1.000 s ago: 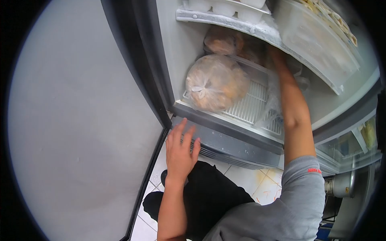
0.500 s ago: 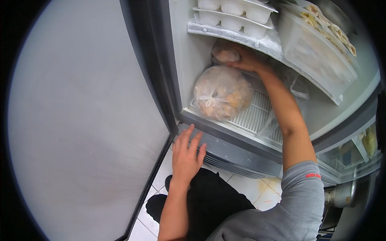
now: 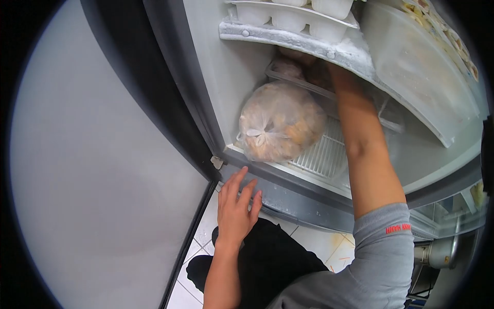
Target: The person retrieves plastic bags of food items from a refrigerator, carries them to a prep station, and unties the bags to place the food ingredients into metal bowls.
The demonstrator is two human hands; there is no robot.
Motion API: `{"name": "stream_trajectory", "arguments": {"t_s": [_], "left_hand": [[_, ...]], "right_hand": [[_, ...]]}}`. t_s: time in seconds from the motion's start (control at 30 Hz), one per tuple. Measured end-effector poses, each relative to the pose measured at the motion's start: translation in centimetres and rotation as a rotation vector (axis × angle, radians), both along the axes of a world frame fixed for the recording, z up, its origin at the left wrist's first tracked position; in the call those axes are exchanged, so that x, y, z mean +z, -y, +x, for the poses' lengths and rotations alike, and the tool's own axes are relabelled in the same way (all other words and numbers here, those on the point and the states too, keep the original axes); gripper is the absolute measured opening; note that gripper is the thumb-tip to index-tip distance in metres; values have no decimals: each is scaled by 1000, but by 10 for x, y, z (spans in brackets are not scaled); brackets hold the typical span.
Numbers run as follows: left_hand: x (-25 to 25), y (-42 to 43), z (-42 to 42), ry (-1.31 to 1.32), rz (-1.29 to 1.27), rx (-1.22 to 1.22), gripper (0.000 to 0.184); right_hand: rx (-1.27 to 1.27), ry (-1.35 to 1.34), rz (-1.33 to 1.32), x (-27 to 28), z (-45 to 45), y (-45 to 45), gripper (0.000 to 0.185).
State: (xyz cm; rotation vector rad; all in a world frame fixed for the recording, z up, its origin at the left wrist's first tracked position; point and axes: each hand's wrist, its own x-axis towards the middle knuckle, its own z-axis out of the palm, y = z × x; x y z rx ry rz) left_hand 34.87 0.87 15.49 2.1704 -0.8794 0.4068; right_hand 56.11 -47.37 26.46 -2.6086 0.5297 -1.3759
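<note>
My left hand [image 3: 237, 211] hovers by the freezer's front sill, fingers spread and holding nothing. My right forearm [image 3: 363, 129] reaches deep into the lower compartment, beneath the frosted shelf. That shelf and the shadow hide the right hand's fingers, so its grip does not show. Around where the arm goes in lies a clear plastic bin [image 3: 329, 94] with a bagged pinkish lump [image 3: 286, 68] in its left end. In front of the bin rests a knotted clear bag of pale, orange-tinged food [image 3: 282, 123], on the white wire rack [image 3: 321, 154].
Overhead, the frosted shelf [image 3: 293, 41] carries white cupped trays [image 3: 293, 20] and a large translucent container [image 3: 419, 67]. The freezer door [image 3: 113, 170] stands open at left. Below are the grey sill [image 3: 288, 198] and tiled floor [image 3: 329, 247]; a metal pot [image 3: 440, 255] is at right.
My right hand has gone from the bagged lump at the back left to deeper under the shelf, out of sight. The bin's front edge shows more. My left hand has barely moved.
</note>
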Motion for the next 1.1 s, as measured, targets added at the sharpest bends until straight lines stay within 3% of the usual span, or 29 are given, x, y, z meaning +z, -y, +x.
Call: {"name": "stream_trajectory", "arguments": {"t_s": [0.33,0.57,0.7,0.8,0.9,0.93,1.0,1.03,1.1], "left_hand": [[4,11,0,62,-52,-37,21],[0,18,-8,96,-13,-63,19],[-1,11,-8,104,-57,-57,19],[-2,9,-6,102,-68,-32,19],[-1,11,-6,84,-82,-43,20],[-1,10,-9,78,-80,-34,20],[1,11,-12,58,-50,-45,19],[2,11,-13,51,-56,-47,19],[3,12,-15,61,-48,-46,19]], "right_hand": [[17,112,-17,-3,-18,-3,87],[75,168,-57,32,-78,-4,85],[175,15,-69,31,-91,-30,84],[255,-229,11,9,-65,-59,84],[460,2,364,-16,-48,-90,91],[468,-6,368,-15,-42,-95,91],[100,-203,151,-9,-29,-99,87],[84,-149,16,-25,-4,-83,88],[162,-118,21,-20,-5,-87,84]]}}
